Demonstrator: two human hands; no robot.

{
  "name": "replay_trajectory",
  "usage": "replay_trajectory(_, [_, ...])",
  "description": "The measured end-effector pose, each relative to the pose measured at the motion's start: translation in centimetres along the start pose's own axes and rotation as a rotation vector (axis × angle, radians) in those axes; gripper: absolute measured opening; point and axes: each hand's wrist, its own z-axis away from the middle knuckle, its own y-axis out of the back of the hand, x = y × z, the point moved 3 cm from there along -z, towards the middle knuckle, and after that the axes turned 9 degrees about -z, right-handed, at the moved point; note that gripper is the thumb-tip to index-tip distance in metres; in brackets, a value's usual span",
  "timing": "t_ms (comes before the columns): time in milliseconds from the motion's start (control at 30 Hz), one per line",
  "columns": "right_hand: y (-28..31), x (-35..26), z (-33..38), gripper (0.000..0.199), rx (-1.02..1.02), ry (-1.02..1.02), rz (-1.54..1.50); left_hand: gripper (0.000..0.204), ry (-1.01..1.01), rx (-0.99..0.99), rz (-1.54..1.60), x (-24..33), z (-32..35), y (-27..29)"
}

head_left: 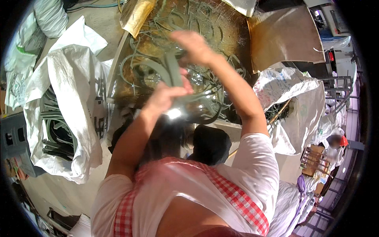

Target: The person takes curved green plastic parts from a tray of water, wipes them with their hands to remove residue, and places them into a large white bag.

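My left hand [166, 96] is closed round a bundle of flat grey-green strips [172, 69], which look like rubber and loop off to the left. Just above and to the right of the bundle is my right hand [196, 48], smeared by motion; its grip cannot be made out. Both hands are over a wide, shallow metal tray [114, 77] with a wet, brownish bottom. More loose strips and thin curled offcuts [213, 98] lie scattered and tangled in it.
An open white woven sack [75, 79] at the left holds several dark green strips [59, 132]. At the right stand another white sack [304, 106] with thin scraps inside and a stained brown sheet [288, 37]. A yellowish piece of sheet [138, 15] rests on the tray's far left edge.
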Motion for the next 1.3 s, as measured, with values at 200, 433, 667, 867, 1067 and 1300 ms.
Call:
replay_trajectory(200, [-0.2,12.6,20.0,0.027,0.452,-1.062,-0.326,0.062,-0.075,0.113,0.084,3.8,0.2,2.1])
replay_trajectory(433, [-8.0,5.9,20.1,0.081,0.222,-1.235,-1.680,0.071,-0.077,-0.148,0.116,2.9,1.0,3.3])
replay_trajectory(667, [-12.6,9.2,14.7,0.085,0.921,-0.869,-2.077,0.071,0.189,-0.479,0.123,1.2,2.3,1.4])
replay_trajectory(867, [-8.2,12.3,14.2,0.067,1.393,-1.083,-1.924,0.066,0.070,-0.872,-0.148,-0.1,2.5,-0.6])
replay_trajectory(1067, [2.2,11.9,16.4,0.037,1.634,-0.509,-1.993,0.033,-0.017,-0.170,-0.195,3.0,0.9,3.8])
replay_trajectory(1300, [8.4,7.5,13.5,0.019,0.902,-0.746,-1.455,0.036,0.131,0.050,-1.013,0.0,-4.2,0.2])
